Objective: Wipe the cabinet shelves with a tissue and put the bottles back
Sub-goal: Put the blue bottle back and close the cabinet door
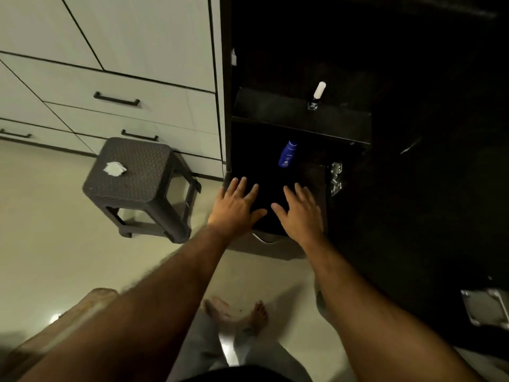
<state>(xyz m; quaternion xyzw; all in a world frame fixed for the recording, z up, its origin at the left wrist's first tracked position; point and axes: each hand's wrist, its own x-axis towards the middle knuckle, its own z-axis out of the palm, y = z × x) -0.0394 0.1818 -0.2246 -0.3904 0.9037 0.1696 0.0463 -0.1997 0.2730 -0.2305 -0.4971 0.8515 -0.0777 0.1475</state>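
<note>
A pale glossy floor (41, 244) runs under a wall of light drawers with dark bar handles (116, 99), and beside them stands an open dark cabinet (275, 51) whose inside is dim. A grey woven-pattern stool (143, 186) sits on the floor just left of the cabinet, with a crumpled white tissue (114, 169) lying on its seat. On the upper shelf (275, 111) a small dark bottle with a white cap (316, 95) stands near the front edge. On the lower shelf (311, 172) a blue bottle (287, 154) stands tilted in the view. Both hands reach toward the lower shelf's front, palms down, fingers spread wide and holding nothing: the left hand (237, 206) and the right hand (300, 212) lie near each other, below the blue bottle and apart from it.
</note>
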